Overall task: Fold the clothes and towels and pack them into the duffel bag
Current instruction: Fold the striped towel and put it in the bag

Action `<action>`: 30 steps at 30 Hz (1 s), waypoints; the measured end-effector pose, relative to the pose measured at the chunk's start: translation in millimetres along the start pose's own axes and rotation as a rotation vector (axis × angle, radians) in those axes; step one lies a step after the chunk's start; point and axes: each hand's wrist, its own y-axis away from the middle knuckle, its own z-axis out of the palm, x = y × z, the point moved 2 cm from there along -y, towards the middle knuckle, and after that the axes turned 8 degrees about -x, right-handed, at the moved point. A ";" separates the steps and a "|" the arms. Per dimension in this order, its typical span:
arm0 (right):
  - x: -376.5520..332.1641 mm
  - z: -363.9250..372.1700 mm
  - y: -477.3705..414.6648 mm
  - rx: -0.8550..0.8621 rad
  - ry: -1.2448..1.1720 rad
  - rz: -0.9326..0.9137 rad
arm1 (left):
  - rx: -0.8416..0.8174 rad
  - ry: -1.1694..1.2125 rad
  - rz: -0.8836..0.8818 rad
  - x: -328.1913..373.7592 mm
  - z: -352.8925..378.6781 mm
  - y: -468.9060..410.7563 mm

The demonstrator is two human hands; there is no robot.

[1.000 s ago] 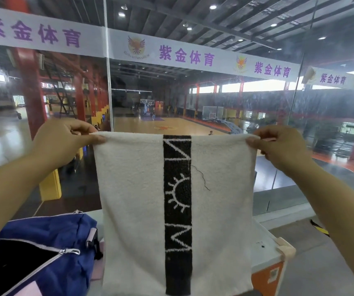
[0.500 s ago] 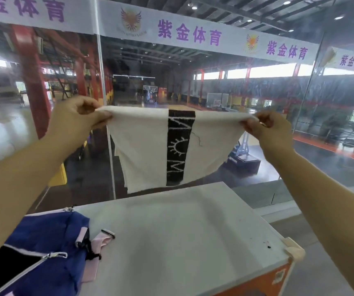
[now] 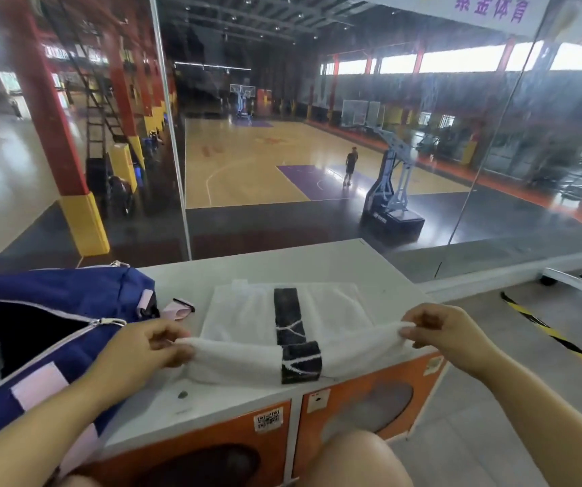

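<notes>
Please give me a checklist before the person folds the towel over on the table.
1. Left hand pinches the towel corner: ok.
2. Right hand pinches the other corner: ok.
3. Far half of towel lies flat on the table: ok.
4. Held edge taut, black stripe lined up: not ok, it kinks at the fold.
5. Bag unzipped for packing: ok.
6. Room left inside bag: cannot tell.

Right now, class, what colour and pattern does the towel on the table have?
White towel with one black stripe carrying thin white lines; head view.
</notes>
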 end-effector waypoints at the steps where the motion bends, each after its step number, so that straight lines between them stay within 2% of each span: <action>1: 1.6 0.7 6.6 -0.008 -0.018 -0.011 | -0.012 0.021 -0.004 -3.5 2.0 3.8; 4: 10.4 0.8 21.0 -0.099 -0.138 -0.019 | -0.043 -0.076 0.010 -14.4 -2.3 7.8; 6: 14.1 2.1 25.4 -0.179 -0.248 -0.013 | -0.081 -0.004 0.019 -14.8 -6.0 9.6; 9: 9.5 2.5 20.9 -0.185 -0.293 -0.013 | -0.107 0.135 0.025 -12.0 -3.8 2.4; 11: 1.4 4.4 10.9 -0.132 -0.208 -0.019 | -0.046 0.197 -0.001 -9.9 1.0 -9.5; 15: -0.2 8.5 -27.6 0.053 -0.094 0.007 | 0.104 0.081 -0.041 -12.7 8.4 -48.8; 19: 13.3 9.9 -71.8 0.202 -0.099 0.112 | 0.216 -0.009 -0.008 -14.9 13.0 -94.2; 24: 25.4 17.3 -114.5 0.272 0.008 0.183 | 0.247 -0.157 -0.037 -31.8 21.0 -157.2; 30: 44.8 26.9 -146.8 0.274 0.086 0.310 | 0.168 -0.284 -0.063 -53.2 35.8 -203.1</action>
